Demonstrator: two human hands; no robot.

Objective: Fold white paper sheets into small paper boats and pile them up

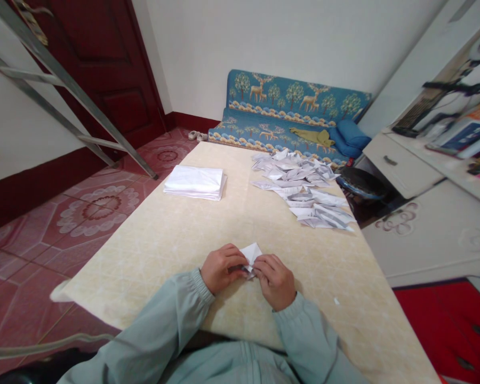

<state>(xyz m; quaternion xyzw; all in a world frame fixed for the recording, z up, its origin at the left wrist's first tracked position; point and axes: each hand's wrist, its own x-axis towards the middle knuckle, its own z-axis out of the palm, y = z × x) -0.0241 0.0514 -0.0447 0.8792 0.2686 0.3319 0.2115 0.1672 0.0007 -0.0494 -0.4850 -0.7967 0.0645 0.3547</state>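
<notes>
A small piece of folded white paper (252,252) is held between my two hands, low over the near middle of the table. My left hand (224,268) pinches its left side, and my right hand (276,280) grips the right side. The paper's upper end comes to a point beyond my fingers; its lower part is partly hidden by them. Toward the far left of the tabletop lies a neat stack of white paper sheets (194,182). A spread-out heap of folded paper pieces (300,176) covers the far right part.
The table (144,256) has a cream patterned cloth. Beyond it stands a blue sofa (280,106) with a deer print. A metal ladder (84,106) leans at the left near a dark red door (100,48). At right is a white cabinet (420,224). A tiny paper scrap (336,301) lies right of my hands.
</notes>
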